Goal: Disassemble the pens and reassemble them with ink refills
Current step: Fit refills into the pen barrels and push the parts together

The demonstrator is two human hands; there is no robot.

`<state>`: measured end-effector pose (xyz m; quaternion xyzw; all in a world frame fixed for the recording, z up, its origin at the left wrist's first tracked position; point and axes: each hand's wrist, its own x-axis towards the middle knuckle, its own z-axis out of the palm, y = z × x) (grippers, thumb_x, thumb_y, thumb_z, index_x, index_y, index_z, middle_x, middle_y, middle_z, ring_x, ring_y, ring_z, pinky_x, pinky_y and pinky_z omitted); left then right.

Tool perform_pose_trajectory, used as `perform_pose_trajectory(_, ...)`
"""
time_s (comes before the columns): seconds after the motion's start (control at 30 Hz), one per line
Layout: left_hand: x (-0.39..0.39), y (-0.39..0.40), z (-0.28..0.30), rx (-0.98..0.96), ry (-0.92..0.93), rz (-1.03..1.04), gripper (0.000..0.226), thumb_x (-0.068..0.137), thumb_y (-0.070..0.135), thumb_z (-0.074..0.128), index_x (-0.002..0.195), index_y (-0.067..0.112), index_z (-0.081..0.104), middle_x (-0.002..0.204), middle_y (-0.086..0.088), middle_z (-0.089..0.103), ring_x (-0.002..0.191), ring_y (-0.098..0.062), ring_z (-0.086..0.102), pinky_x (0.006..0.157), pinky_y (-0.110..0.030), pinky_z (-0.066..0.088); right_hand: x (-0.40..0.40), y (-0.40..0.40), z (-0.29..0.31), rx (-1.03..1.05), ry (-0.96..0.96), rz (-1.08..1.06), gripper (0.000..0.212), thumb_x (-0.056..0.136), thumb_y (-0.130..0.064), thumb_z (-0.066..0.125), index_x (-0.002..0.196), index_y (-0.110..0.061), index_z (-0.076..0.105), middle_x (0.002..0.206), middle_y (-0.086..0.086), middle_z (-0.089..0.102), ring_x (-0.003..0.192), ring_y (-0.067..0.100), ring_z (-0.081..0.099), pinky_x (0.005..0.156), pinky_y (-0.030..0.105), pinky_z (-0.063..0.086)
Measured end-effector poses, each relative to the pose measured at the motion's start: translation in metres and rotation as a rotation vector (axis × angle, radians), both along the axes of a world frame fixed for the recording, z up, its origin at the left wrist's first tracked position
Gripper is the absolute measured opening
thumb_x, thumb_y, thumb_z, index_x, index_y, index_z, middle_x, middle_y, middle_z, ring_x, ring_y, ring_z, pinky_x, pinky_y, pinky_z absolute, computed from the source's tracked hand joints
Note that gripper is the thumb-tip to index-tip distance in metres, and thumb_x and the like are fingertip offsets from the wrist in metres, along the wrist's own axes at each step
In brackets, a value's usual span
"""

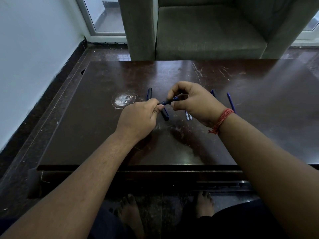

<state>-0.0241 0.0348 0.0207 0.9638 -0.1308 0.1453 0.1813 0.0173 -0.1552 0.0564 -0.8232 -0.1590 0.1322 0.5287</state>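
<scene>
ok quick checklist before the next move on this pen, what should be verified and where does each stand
1. Both hands on the pen: ok. The left hand grips one end, the right hand pinches the other.
2. Pen lifted off the table: ok, it is held above the surface.
3. Whether the pen's halves are joined or apart: cannot tell, fingers hide the joint.
4. Refills in reach: ok. Thin blue refills lie right of the right hand, and clear-ended ones just under it.
5. Other pen parts stay put: ok. One dark piece lies beyond the left hand, another beside it.
</scene>
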Motion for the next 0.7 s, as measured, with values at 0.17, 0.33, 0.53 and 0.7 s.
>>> perform_pose_trajectory(0.17,-0.0006,-0.001,0.0,0.002,0.001,-0.005,0.031,0.103,0.039,0.042,0.093,0.015,0.059,0.065,-0.001,0.057,0.057,-0.025,0.054,0.049,-0.034,0.039,-0.0044,0.0044,0.0013,-0.081,0.0,-0.079,0.02,0.098,-0.03,0.058,0.098,-0.011,0.063,0.085,0.007,0.069,0.069,0.016,0.066,0.07,0.035,0.06)
perform_pose_trajectory(0.33,0.0003,-0.0002,-0.0021,0.012,0.01,-0.01,0.034,0.103,0.041,0.04,0.094,0.015,0.06,0.065,0.0,0.057,0.057,-0.024,0.054,0.048,-0.034,0.039,-0.0038,0.0038,0.0009,-0.047,0.04,-0.031,0.011,0.099,-0.012,0.054,0.095,-0.007,0.064,0.078,0.009,0.068,0.067,0.018,0.066,0.068,0.032,0.06)
perform_pose_trajectory(0.53,0.0001,0.0,-0.001,0.005,0.019,-0.009,0.033,0.103,0.04,0.04,0.094,0.016,0.06,0.065,0.0,0.058,0.056,-0.022,0.054,0.046,-0.031,0.035,-0.0005,-0.0008,0.0005,0.095,0.059,-0.032,0.015,0.088,0.002,0.063,0.097,-0.009,0.065,0.105,0.018,0.065,0.094,0.03,0.068,0.083,0.038,0.06)
perform_pose_trajectory(0.7,-0.0005,-0.0007,-0.0018,-0.006,0.003,-0.009,0.029,0.103,0.038,0.041,0.094,0.017,0.058,0.062,0.001,0.057,0.054,-0.022,0.054,0.046,-0.03,0.034,-0.0033,0.0028,0.0,-0.027,0.031,-0.049,0.019,0.099,-0.021,0.056,0.097,-0.005,0.065,0.081,0.013,0.071,0.067,0.021,0.067,0.065,0.033,0.06)
